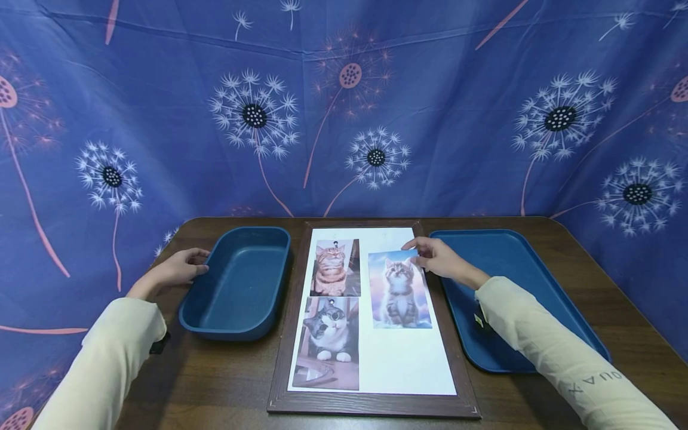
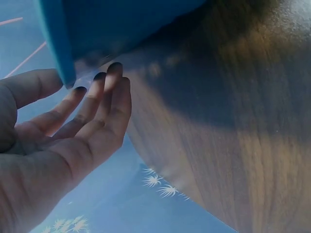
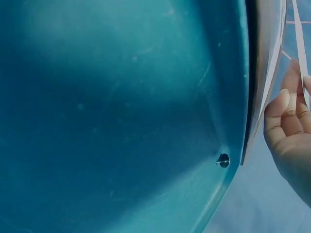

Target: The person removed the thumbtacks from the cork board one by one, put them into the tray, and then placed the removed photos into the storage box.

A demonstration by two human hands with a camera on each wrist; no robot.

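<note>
My right hand (image 1: 443, 261) pinches the upper right corner of a kitten photo (image 1: 400, 292) with a pastel sky. The photo hangs over the right half of a white board (image 1: 398, 364) in a dark wooden frame. In the right wrist view, the photo (image 3: 300, 43) shows edge-on between thumb and fingers. On the board's left half are an orange cat photo (image 1: 329, 275) and, below it, a grey-and-white cat photo (image 1: 328, 346), each with a small dark fastener at its top. My left hand (image 1: 180, 267) loosely grips the left rim of a deep blue bin (image 1: 236, 286), thumb and fingers around the wall.
A shallow blue tray (image 1: 489, 257) lies right of the board, under my right forearm. A small pale piece (image 1: 478, 321) shows in it, and a small round dark thing (image 3: 223, 160) sits near one corner. Behind the wooden table (image 1: 161, 388) hangs a dandelion-print cloth (image 1: 177, 89).
</note>
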